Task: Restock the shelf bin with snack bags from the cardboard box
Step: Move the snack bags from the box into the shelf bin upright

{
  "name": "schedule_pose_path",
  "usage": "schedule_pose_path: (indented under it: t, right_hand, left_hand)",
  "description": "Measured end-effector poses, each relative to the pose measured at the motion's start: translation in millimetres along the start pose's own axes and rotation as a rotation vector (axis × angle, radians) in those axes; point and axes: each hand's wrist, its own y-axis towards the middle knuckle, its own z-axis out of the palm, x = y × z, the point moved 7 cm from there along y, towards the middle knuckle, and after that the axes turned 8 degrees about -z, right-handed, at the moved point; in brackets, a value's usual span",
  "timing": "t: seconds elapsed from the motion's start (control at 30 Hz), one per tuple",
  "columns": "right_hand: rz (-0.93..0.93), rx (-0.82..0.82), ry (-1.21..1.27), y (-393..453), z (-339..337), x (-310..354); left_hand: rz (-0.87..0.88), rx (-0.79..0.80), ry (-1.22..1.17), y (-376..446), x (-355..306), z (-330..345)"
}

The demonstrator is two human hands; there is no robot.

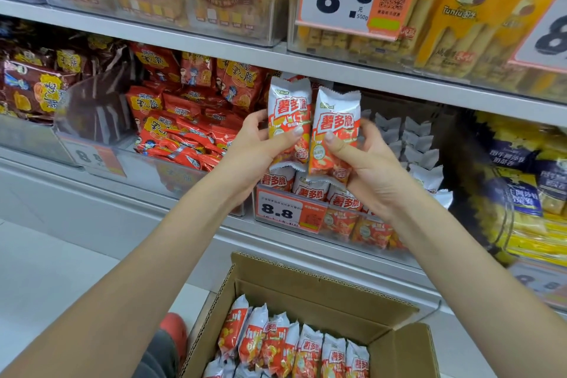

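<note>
My left hand [260,144] grips one white-and-orange snack bag [288,107] upright. My right hand [365,163] grips a second, matching snack bag [336,120] right beside it, the two bags touching. Both are held just above the clear shelf bin [380,247], which holds more of the same bags behind an orange 8.8 price tag [287,212]. Below, the open cardboard box [306,282] on the floor holds several such bags [294,344] standing in a row.
A bin of red snack bags [184,129] sits left of the target bin; silver-white packs [411,144] lie behind my right hand, and yellow and blue packs [527,193] further right. The upper shelf [214,49] overhangs close above. A red shoe [173,328] is beside the box.
</note>
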Motion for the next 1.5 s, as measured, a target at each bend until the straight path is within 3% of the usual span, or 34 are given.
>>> schedule_pose_path:
  t: [0.13, 0.43, 0.63, 0.8, 1.0, 1.2, 1.37, 1.5]
  right_hand:
    - [-0.031, -0.039, 0.055, -1, -1, 6]
    - [-0.016, -0.061, -0.008, -1, -8, 8]
    - [0.061, -0.005, -0.165, 4, 6, 0]
    - [0.022, -0.012, -0.187, 4, 8, -4]
    - [-0.116, -0.037, -0.521, 6, 14, -7]
    - [-0.201, -0.074, -0.6, 7, 17, -9]
    - [-0.269, -0.115, -0.684, 6, 28, -9]
    - [-0.247, -0.1, -0.796, 4, 36, -11]
  left_hand:
    - [0.112, -0.079, 0.231, 2, -11, 2]
    - [0.148, -0.167, 0.564, 25, -5, 10]
    - [0.088, -0.121, 0.51, 24, -7, 14]
    - [0.008, -0.062, 0.421, 25, -7, 11]
    - [0.012, -0.073, 0.259, 26, -9, 6]
    - [0.402, -0.386, 0.782, 10, -43, -10]
    - [0.302, -0.193, 0.596, 13, -34, -16]
    - [0.275, -0.185, 0.484, 11, -35, -20]
